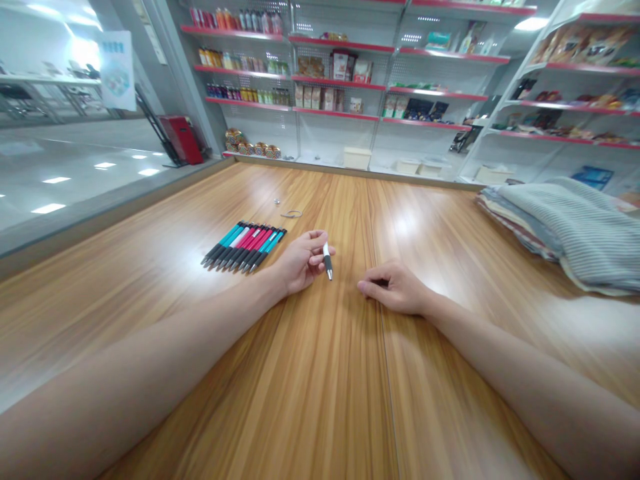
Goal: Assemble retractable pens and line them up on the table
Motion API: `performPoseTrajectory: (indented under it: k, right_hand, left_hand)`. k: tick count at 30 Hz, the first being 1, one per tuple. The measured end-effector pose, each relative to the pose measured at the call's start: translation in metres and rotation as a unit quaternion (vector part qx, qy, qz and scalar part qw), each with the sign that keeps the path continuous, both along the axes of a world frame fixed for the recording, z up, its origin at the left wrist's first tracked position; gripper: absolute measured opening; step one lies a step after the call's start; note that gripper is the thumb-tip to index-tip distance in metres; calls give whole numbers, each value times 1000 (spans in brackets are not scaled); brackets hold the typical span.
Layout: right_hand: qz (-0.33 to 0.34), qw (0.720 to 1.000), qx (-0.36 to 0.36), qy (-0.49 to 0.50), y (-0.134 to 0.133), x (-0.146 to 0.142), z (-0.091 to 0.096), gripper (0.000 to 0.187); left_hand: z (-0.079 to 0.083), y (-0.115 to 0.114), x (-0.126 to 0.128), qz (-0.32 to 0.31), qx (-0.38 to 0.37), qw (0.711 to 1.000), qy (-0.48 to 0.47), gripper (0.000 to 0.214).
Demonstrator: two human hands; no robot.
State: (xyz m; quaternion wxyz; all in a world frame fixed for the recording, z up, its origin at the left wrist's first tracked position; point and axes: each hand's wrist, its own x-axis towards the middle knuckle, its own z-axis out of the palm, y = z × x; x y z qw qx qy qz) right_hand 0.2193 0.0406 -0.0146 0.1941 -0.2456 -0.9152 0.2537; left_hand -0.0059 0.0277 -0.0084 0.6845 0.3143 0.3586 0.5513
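Near the middle of the wooden table, my left hand point(303, 261) is closed on a white pen point(327, 261) with a black grip. Its silver tip points down toward the tabletop, and the upper end is hidden by my fingers. Left of that hand, several pens point(244, 247) lie side by side in a row, turquoise, white and pink-red, all with black grips and tips toward me. My right hand point(393, 287) rests on the table to the right of the held pen, fingers curled with thumb and index finger close together; I see nothing in it.
A thin looped cord or ring point(291, 214) and a small shiny piece point(277, 201) lie beyond the pens. Folded cloths point(575, 227) are stacked at the right. Behind the table point(330, 373) stand shelves point(340, 113) of bottles and packets. A red box point(183, 140) stands on the floor at left.
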Motion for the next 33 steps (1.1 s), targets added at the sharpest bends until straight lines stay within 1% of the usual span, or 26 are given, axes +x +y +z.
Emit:
performPoseTrajectory:
  k: [12, 15, 18, 20, 21, 23, 24, 26, 27, 28, 29, 31, 33]
  right_hand:
    - [3, 1000, 3, 3, 0, 0, 0, 36]
    - [4, 1000, 3, 2, 1, 0, 0, 35]
    - [4, 1000, 1, 1, 1, 0, 0, 35]
    - [-1, 1000, -2, 8, 1, -1, -1, 32]
    - [-6, 1000, -4, 18, 1, -1, -2, 27]
    - [-23, 999, -10, 45, 0, -3, -3, 16]
    - [-32, 998, -15, 61, 0, -3, -3, 22]
    - [-42, 995, -24, 83, -1, -4, -3, 41]
    - [-42, 995, -25, 90, -1, -5, -3, 47]
    - [-43, 994, -22, 95, -1, -5, -2, 49]
    - [-43, 994, -18, 99, -2, -5, -2, 47]
    - [-45, 993, -21, 110, -2, -5, -1, 35]
    - [-47, 988, -55, 139, -3, -4, 0, 27]
  left_hand:
    - [3, -2, 3, 0, -6, 1000, 7, 9]
    - [2, -1, 2, -8, -1, 1000, 15, 4]
    - [-1, 1, 1, -3, -4, 1000, 22, 5]
    - [-3, 2, 1, 4, 0, 1000, 22, 5]
    - [-3, 2, 1, 4, 4, 1000, 21, 8]
    - [-5, 1, 2, -5, 17, 1000, 14, 16]
    - [-6, 1, 2, -14, 24, 1000, 8, 18]
    - [-7, 0, 3, -31, 35, 999, 5, 17]
    - [-8, -1, 4, -40, 40, 998, 9, 16]
    - [-8, -1, 4, -49, 44, 998, 17, 14]
    - [-9, -2, 5, -61, 49, 997, 29, 12]
    - [-9, -3, 6, -87, 60, 993, 54, 10]
    - [-9, -3, 7, -105, 66, 990, 72, 11]
